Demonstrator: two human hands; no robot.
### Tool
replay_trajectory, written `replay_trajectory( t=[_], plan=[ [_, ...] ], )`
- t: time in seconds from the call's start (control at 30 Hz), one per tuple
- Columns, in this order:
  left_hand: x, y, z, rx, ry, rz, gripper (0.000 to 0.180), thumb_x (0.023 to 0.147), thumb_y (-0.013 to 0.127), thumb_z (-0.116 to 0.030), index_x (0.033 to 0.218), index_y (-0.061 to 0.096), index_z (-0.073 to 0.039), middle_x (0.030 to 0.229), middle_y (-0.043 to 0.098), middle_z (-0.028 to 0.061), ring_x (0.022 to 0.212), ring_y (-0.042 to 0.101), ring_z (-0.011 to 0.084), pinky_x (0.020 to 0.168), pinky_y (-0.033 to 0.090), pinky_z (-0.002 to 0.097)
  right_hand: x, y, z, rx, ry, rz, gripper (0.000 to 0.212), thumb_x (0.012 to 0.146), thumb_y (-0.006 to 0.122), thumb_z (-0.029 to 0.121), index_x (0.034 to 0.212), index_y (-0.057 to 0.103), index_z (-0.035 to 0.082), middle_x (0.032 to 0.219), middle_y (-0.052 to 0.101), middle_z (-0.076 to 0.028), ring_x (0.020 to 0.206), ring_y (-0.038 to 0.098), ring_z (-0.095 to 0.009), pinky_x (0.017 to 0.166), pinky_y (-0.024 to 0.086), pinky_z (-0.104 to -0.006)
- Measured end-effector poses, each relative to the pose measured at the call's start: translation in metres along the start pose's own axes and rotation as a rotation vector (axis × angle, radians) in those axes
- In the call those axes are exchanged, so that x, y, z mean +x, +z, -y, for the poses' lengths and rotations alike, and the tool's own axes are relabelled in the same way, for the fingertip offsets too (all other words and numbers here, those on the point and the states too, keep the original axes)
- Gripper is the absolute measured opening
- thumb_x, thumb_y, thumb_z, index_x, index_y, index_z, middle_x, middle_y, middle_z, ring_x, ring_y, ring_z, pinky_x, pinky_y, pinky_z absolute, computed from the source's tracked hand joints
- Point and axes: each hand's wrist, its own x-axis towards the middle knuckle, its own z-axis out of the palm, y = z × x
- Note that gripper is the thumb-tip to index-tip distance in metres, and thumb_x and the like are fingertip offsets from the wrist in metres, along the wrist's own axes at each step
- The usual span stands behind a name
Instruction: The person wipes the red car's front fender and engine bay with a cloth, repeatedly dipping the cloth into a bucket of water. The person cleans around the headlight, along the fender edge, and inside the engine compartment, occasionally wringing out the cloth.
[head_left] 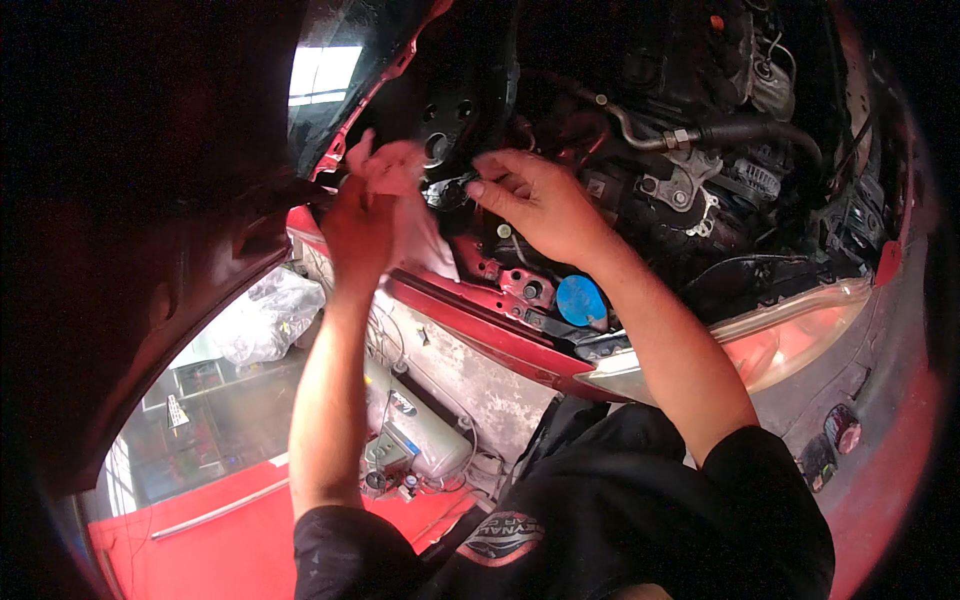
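Note:
At the edge of the open engine bay, my left hand (360, 228) is closed on a pale, crumpled rag (425, 240). Part of the rag bunches up above the fingers, and a loose end hangs toward the red body edge. To its right, over the bay, my right hand (540, 198) has its fingers curled and its thumb pressed in beside a small dark part. What those fingers hold, if anything, cannot be made out. Below the right hand, a round blue cap (580, 300) sits close to the red metal bracket (520, 285).
The engine (690, 185) with its hoses fills the upper right. Along the near side run the red fender edge (480, 335) and a headlight (800, 335). A grey compressor tank (425, 430) stands below, and a clear plastic bag (265, 320) lies on a glass-topped counter (230, 440).

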Motion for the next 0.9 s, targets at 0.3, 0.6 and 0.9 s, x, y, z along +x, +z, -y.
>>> replay_trajectory(
  t=[0.3, 0.6, 0.9],
  plan=[
    [0.056, -0.011, -0.039, -0.392, -0.092, 0.303, 0.049, 0.086, 0.077, -0.026, 0.131, 0.063, -0.010, 0.117, 0.072, 0.0134, 0.109, 0.068, 0.0228, 0.093, 0.052, 0.0389, 0.008, -0.109, 0.006, 1.026, -0.054, -0.448, 0.036, 0.099, 0.055, 0.024, 0.124, 0.059, -0.002, 0.116, 0.068, -0.015, 0.104, 0.068, -0.027, 0.095, 0.054, -0.0409],
    [0.026, 0.053, 0.058, 0.114, 0.212, 0.250, 0.034, 0.087, 0.071, -0.023, 0.116, 0.064, -0.007, 0.103, 0.069, 0.0185, 0.097, 0.067, 0.0378, 0.082, 0.052, 0.0439, -0.010, -0.122, -0.008, 0.165, -0.146, -0.606, 0.027, 0.100, 0.056, 0.021, 0.118, 0.064, 0.003, 0.109, 0.069, -0.009, 0.098, 0.065, -0.015, 0.088, 0.052, -0.0323],
    [-0.080, 0.033, 0.099, -0.181, -0.279, -0.376, 0.025, 0.091, 0.064, -0.020, 0.100, 0.057, 0.002, 0.087, 0.065, 0.0246, 0.081, 0.063, 0.0423, 0.075, 0.050, 0.0490, -0.011, 0.100, -0.029, -0.705, -0.358, 0.054, 0.044, 0.081, 0.068, 0.013, 0.125, 0.067, 0.013, 0.131, 0.061, -0.014, 0.132, 0.048, -0.038, 0.106, 0.038, -0.0590]
  ],
)
